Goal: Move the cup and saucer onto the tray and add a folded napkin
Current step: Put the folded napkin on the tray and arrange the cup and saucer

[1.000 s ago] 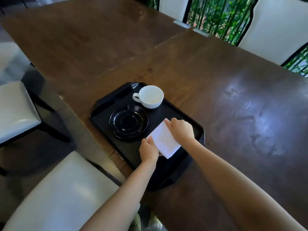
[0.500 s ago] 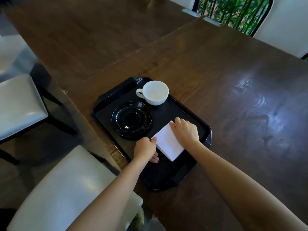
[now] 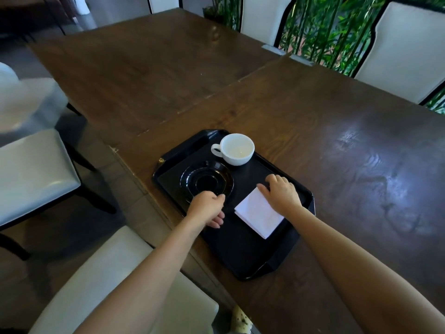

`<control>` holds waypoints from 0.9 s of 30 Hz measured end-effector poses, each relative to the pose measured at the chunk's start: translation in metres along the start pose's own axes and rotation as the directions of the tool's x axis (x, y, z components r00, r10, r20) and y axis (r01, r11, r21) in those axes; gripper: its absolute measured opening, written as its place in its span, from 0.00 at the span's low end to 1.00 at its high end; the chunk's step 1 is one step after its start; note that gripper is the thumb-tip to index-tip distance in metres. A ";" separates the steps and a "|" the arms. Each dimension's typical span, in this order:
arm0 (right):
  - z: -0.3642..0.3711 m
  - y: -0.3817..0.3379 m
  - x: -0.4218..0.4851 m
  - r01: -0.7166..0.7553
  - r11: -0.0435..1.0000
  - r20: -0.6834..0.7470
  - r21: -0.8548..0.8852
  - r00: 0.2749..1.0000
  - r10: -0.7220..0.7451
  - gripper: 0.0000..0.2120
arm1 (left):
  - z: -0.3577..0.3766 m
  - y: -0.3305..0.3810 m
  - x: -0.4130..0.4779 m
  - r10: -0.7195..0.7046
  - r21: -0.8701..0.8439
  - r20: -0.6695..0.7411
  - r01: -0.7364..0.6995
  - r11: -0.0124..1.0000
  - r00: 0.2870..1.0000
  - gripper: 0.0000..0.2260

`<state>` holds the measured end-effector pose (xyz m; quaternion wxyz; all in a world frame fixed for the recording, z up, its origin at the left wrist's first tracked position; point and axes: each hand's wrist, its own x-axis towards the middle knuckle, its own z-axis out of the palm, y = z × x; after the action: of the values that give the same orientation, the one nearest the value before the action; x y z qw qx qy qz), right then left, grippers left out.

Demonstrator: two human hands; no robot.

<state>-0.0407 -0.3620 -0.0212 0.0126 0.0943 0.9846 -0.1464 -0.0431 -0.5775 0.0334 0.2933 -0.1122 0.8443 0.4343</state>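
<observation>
Lying under flat right hand [image 3: 281, 194], napkin [image 3: 258, 216]; curled left hand [image 3: 207, 207] beside saucer [image 3: 207, 180].

My only view is head-worn, looking forward and steeply down, close over the black tray [image 3: 284, 266] at the wooden table's [image 3: 337, 131] near edge.

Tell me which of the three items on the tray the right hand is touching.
The white folded napkin: the right hand rests on its far corner. The black saucer lies by the left hand; the white cup stands untouched.
</observation>
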 end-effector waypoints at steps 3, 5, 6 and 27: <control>-0.017 -0.006 0.004 -0.041 0.997 0.061 0.064 0.997 0.037 0.25 | -0.038 0.012 0.008 0.089 -0.005 -0.086 -0.090 0.996 0.992 0.13; -0.029 -0.010 0.006 -0.068 0.991 0.086 0.111 0.995 0.058 0.28 | -0.060 0.020 0.017 0.151 -0.007 -0.148 -0.154 0.988 0.977 0.11; -0.034 -0.012 0.006 -0.079 0.988 0.099 0.132 0.993 0.066 0.29 | -0.069 0.024 0.022 0.180 0.012 -0.171 -0.181 0.983 0.969 0.10; -0.028 -0.012 0.112 -0.140 0.838 0.312 0.527 0.949 -0.037 0.46 | -0.043 0.089 0.152 0.252 0.190 -0.068 -0.235 0.953 0.965 0.18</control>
<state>-0.1524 -0.3449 0.0029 0.1435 0.0966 0.8854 -0.4314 -0.2220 -0.5487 0.0219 0.2076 0.0001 0.9000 0.3833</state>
